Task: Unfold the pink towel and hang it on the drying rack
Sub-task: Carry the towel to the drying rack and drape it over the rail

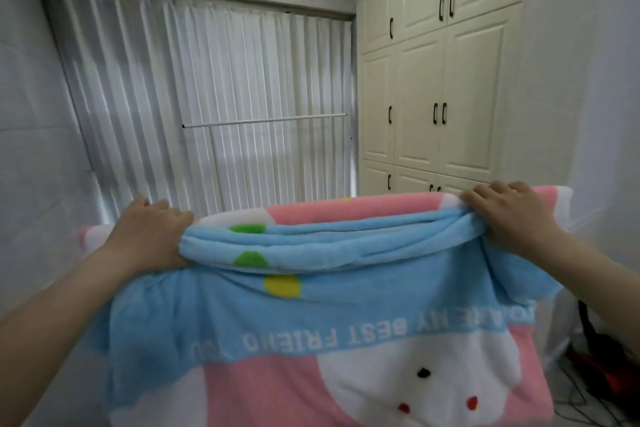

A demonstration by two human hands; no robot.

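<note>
The pink towel [277,388] is up in the air in front of me, stretched wide between my two hands. Its upper part is bunched into blue folds with green and yellow dots, and below that it hangs down with a blue band of white lettering and a white animal face on pink. My left hand [147,236] is closed over the gathered folds at the towel's left end, fingers curled down into the cloth. My right hand [509,215] grips the right end the same way, fingers wrapped over the top edge. Beyond the towel, well apart from it, the white bar of the drying rack [265,120] runs level in front of the pale curtain [194,87]. To the right stands a cream wardrobe [446,80] with dark handles.
</note>
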